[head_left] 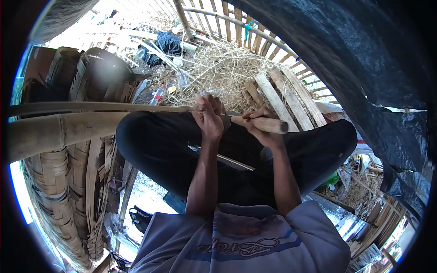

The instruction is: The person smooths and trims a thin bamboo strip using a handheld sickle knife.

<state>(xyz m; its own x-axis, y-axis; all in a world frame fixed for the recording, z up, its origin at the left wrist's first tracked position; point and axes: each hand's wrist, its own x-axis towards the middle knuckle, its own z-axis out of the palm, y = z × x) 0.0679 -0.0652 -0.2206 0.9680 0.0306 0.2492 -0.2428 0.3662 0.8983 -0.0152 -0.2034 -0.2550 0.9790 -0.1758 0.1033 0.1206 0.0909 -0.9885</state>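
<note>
My left hand is closed around the end of a long bamboo strip, which runs off to the left across my knee. My right hand grips the thick wooden handle of a knife, with the butt pointing right. The knife's dark blade reaches toward my left hand and is partly hidden there. Whether the edge touches the strip I cannot tell. Across the dark trousers of my lap lies a thin, pale strip.
A thick bamboo pole juts in from the left, above woven bamboo panels. Straw and shavings cover the ground ahead, with wooden planks to the right. A plastic bottle lies nearby. Black sheeting hangs at the right.
</note>
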